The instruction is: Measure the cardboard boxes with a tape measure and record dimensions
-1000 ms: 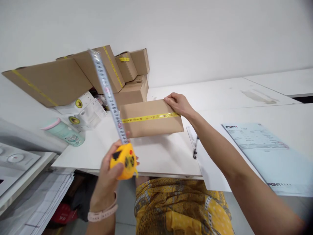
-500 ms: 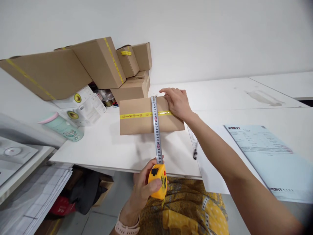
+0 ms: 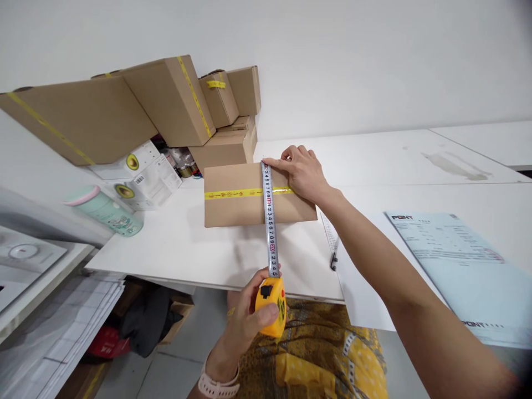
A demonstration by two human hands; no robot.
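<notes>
A flat cardboard box [image 3: 233,194] sealed with yellow tape lies on the white table [image 3: 199,249]. My left hand [image 3: 251,316] is closed around a yellow tape measure case [image 3: 271,306] just off the table's near edge. Its steel blade [image 3: 269,219] runs straight across the box from near side to far side. My right hand [image 3: 301,173] rests on the box's far right corner, fingers pressing the blade's tip down at the far edge.
Several taped cardboard boxes [image 3: 166,105] are stacked against the wall at back left, with white avocado-print packages [image 3: 141,174] and a mint tumbler [image 3: 106,210] below them. A pen [image 3: 332,259] and printed papers [image 3: 453,260] lie to the right.
The tape measure swung from upright at the left down across the box. My right hand shifted from the box's corner to pin the blade's tip at the far edge.
</notes>
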